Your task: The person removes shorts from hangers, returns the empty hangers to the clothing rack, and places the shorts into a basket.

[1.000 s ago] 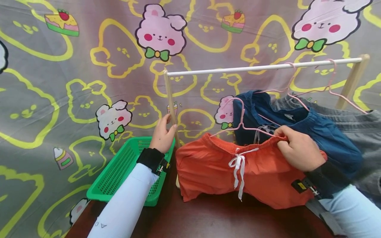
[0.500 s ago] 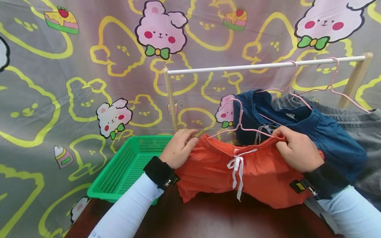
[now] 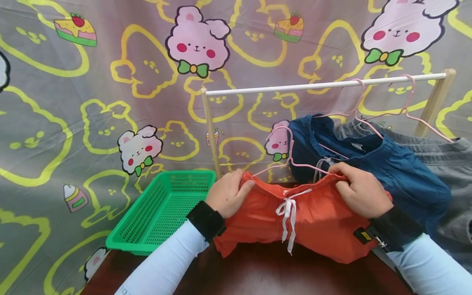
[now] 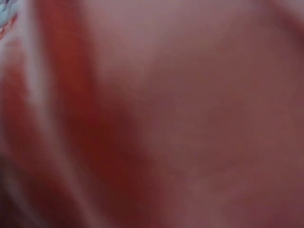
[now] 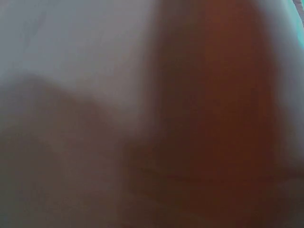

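Note:
Orange-red shorts (image 3: 313, 225) with a white drawstring bow hang over a dark red table, their waistband around a pink hanger (image 3: 290, 157). At the waistband's left end my left hand (image 3: 228, 194) grips the cloth, thumb in front and fingers mostly hidden behind. My right hand (image 3: 363, 190) holds the right end of the waistband with curled fingers. The hanger's hook stands below the rack's white rail (image 3: 280, 88), apart from it. Both wrist views are blurred close-ups of skin and orange-red cloth.
Blue shorts (image 3: 405, 172) and grey bottoms (image 3: 453, 172) hang on pink hangers at the rack's right. A wooden post (image 3: 208, 127) supports its left end. Left of the shorts stands a green plastic basket (image 3: 121, 243). A patterned curtain (image 3: 99, 73) covers the background.
My left hand has left the rack's wooden post and moved right and down to the waistband, now gripping it. The shorts and hanger have shifted slightly left and down with my right hand.

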The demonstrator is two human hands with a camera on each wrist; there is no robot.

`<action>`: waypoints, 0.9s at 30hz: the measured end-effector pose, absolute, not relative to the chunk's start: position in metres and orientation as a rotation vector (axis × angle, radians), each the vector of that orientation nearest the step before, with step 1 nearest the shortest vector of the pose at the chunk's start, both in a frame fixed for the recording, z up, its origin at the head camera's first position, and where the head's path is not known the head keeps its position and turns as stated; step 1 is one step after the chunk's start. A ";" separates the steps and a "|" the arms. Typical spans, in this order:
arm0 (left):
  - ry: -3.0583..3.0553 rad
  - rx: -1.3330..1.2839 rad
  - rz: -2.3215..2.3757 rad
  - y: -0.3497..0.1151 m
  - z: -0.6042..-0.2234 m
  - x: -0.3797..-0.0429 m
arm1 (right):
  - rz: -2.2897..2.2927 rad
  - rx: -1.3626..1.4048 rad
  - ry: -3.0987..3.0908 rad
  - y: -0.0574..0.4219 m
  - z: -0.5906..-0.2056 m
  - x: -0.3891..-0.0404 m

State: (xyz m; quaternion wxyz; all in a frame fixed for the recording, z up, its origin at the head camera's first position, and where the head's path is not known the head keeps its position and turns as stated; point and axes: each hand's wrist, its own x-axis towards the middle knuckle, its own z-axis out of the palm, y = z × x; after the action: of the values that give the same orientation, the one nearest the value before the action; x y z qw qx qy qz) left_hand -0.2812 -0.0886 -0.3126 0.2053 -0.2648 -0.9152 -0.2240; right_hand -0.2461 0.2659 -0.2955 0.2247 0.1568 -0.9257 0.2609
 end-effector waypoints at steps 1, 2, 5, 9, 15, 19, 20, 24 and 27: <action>-2.548 -0.743 -0.629 -0.088 -0.314 -0.281 | 0.699 0.445 -2.545 0.266 -0.297 -0.246; -2.545 -0.747 -0.629 -0.088 -0.315 -0.281 | 0.682 0.459 -2.537 0.266 -0.298 -0.246; -2.526 -0.779 -0.606 -0.087 -0.315 -0.280 | 0.619 0.490 -2.506 0.267 -0.301 -0.246; -2.498 -0.803 -0.555 -0.085 -0.314 -0.281 | 0.582 0.524 -2.466 0.268 -0.302 -0.245; -2.503 -0.813 -0.514 -0.077 -0.310 -0.281 | 0.513 0.565 -2.430 0.270 -0.303 -0.244; -2.502 -0.826 -0.498 -0.073 -0.307 -0.281 | 0.498 0.577 -2.423 0.269 -0.302 -0.244; -2.502 -0.827 -0.494 -0.072 -0.306 -0.282 | 0.497 0.579 -2.426 0.269 -0.302 -0.244; -2.505 -0.826 -0.484 -0.068 -0.304 -0.282 | 0.485 0.587 -2.431 0.267 -0.301 -0.245; -2.509 -0.832 -0.485 -0.066 -0.303 -0.282 | 0.478 0.598 -2.426 0.265 -0.301 -0.244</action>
State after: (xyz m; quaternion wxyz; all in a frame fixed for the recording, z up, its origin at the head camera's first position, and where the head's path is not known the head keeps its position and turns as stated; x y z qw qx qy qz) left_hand -0.2821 -0.0659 -0.3027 0.2253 -0.3015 -0.9096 -0.1760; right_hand -0.2444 0.2653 -0.3008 0.2943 0.2245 -0.9115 0.1795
